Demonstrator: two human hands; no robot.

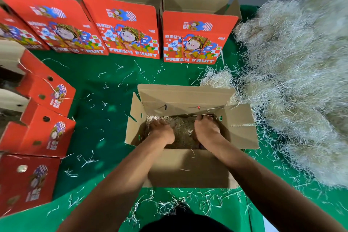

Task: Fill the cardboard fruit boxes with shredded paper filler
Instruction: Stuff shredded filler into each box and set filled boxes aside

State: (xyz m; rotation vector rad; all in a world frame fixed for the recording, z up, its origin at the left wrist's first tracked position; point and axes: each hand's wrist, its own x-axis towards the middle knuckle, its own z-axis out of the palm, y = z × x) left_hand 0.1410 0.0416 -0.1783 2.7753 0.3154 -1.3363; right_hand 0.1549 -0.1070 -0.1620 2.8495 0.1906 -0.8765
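Pressing down into the open box [188, 167], both hands, left hand [162, 131] and right hand [205, 128], are sitting apart on the shredded paper [183, 128], fingers buried, grip unclear.

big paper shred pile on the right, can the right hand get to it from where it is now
Probably yes. The right hand is down in the open box, and the shredded paper pile lies just past the box's right flap with nothing between them.
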